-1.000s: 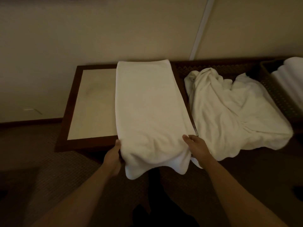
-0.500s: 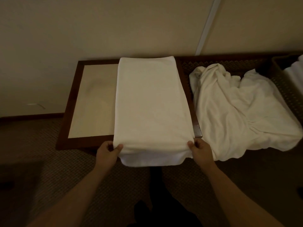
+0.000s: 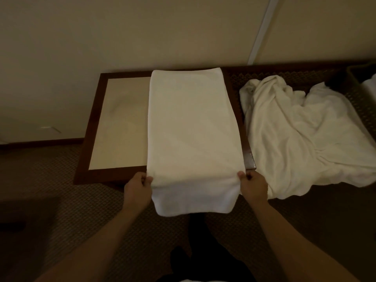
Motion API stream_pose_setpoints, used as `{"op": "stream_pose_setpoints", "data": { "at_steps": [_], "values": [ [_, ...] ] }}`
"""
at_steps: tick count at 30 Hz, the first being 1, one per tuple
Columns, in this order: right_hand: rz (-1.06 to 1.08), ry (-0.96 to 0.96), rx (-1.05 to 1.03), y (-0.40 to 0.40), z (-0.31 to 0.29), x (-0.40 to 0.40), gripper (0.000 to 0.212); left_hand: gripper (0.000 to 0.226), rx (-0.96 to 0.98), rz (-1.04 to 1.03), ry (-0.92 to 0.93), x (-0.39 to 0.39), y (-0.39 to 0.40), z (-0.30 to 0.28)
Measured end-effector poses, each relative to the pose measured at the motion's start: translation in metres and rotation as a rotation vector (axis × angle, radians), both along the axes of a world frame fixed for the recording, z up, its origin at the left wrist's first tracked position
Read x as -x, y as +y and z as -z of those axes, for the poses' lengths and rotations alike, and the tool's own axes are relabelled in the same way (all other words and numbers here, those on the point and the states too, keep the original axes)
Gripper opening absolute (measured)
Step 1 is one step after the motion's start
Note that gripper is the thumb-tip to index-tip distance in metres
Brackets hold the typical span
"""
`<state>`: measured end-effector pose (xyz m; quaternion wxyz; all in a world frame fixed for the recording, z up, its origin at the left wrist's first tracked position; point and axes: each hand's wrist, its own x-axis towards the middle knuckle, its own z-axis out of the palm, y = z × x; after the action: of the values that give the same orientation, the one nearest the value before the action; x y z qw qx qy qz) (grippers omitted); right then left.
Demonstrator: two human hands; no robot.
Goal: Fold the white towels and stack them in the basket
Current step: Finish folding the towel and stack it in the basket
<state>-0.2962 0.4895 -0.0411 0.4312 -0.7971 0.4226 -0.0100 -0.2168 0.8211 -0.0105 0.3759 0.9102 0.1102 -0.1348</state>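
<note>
A long white towel (image 3: 191,127), folded into a narrow strip, lies flat down the right part of a low table (image 3: 95,127) with a dark wooden frame and a pale inset top. Its far end reaches the table's back edge by the wall (image 3: 142,33); its near end hangs over the front edge toward the person.

The left hand (image 3: 138,190) pinches the towel's near left corner, thumb on top of the cloth and fingers curled under it. The right hand (image 3: 254,187) grips the near right corner in the same way, thumb on top and fingers curled beneath. Both hands sit just in front of the table's front edge, with the overhanging flap between them.

To the right of the table, a second white towel (image 3: 301,135) lies crumpled and unfolded on a dark woven surface (image 3: 234,78), its near edge spilling over the front.

At the far right edge of the view stands a dark woven basket (image 3: 356,78). Only its left wall and corner show. Inside it, a bit of white cloth (image 3: 369,86) is visible against the frame edge; whether it is folded, or how much is in there, cannot be told.

The floor (image 3: 61,200) below is a dark patterned carpet.
</note>
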Motion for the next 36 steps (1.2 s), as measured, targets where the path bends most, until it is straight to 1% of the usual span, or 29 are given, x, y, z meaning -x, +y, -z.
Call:
{"op": "stream_pose_setpoints", "data": {
  "at_steps": [2,4,6,8,10,11,13,15,17,19,20,21,23,25,26,28,30,31,33,35,36],
  "values": [
    [0.047,0.008,-0.041,0.005,0.003,-0.003,0.024,0.017,0.001,-0.029,0.033,-0.001,-0.004,0.002],
    [0.084,-0.058,-0.085,0.01,-0.001,-0.002,0.025,0.023,0.062,-0.101,0.083,-0.003,-0.003,0.003],
    [0.079,-0.122,-0.093,0.011,-0.004,0.003,0.028,0.031,0.097,-0.13,0.089,-0.005,-0.001,0.003],
    [0.033,-0.1,-0.044,0.008,-0.004,0.006,0.028,0.03,0.045,-0.099,0.069,-0.006,0.002,0.005],
    [-0.012,-0.044,0.064,0.005,-0.006,0.004,0.028,0.027,-0.028,-0.06,0.049,-0.007,0.004,0.004],
    [-0.022,-0.03,0.111,0.004,-0.009,0.0,0.031,0.026,-0.054,-0.045,0.036,-0.008,0.002,0.002],
    [-0.067,0.016,0.165,-0.002,-0.016,-0.015,0.046,0.025,-0.087,-0.015,-0.017,-0.011,-0.005,-0.004],
    [-0.152,0.073,0.126,-0.009,-0.025,-0.034,0.055,0.03,-0.08,0.023,-0.05,-0.019,-0.015,-0.009],
    [-0.207,0.015,0.04,-0.012,-0.034,-0.05,0.049,0.044,0.031,-0.015,0.018,-0.037,-0.021,-0.011],
    [-0.207,-0.119,0.039,-0.015,-0.039,-0.06,0.034,0.059,0.135,-0.076,0.115,-0.057,-0.023,-0.012],
    [-0.186,-0.147,0.056,-0.017,-0.039,-0.061,0.028,0.06,0.112,-0.063,0.144,-0.064,-0.022,-0.01],
    [-0.166,-0.124,0.065,-0.02,-0.037,-0.061,0.027,0.059,0.064,-0.043,0.16,-0.068,-0.021,-0.008],
    [-0.158,0.028,0.053,-0.024,-0.03,-0.063,0.032,0.057,-0.026,-0.018,0.173,-0.073,-0.022,-0.004],
    [-0.174,0.106,0.015,-0.027,-0.027,-0.074,0.038,0.055,-0.057,-0.022,0.156,-0.081,-0.027,-0.001],
    [-0.182,0.11,0.006,-0.028,-0.027,-0.083,0.04,0.053,-0.04,-0.047,0.156,-0.088,-0.03,-0.001],
    [-0.207,0.08,0.01,-0.028,-0.032,-0.104,0.043,0.051,0.08,-0.137,0.168,-0.108,-0.039,-0.004],
    [-0.226,0.014,0.03,-0.028,-0.035,-0.121,0.041,0.052,0.153,-0.199,0.146,-0.127,-0.049,-0.008],
    [-0.219,-0.038,0.054,-0.027,-0.035,-0.122,0.037,0.051,0.138,-0.196,0.11,-0.13,-0.052,-0.009],
    [-0.172,-0.107,0.115,-0.027,-0.032,-0.125,0.032,0.048,0.004,-0.167,0.02,-0.133,-0.056,-0.005],
    [-0.158,-0.045,0.146,-0.029,-0.025,-0.126,0.03,0.049,-0.18,-0.123,-0.042,-0.13,-0.057,0.003],
    [-0.163,-0.005,0.145,-0.029,-0.023,-0.127,0.029,0.05,-0.235,-0.112,-0.064,-0.126,-0.057,0.007]
  ]
}}
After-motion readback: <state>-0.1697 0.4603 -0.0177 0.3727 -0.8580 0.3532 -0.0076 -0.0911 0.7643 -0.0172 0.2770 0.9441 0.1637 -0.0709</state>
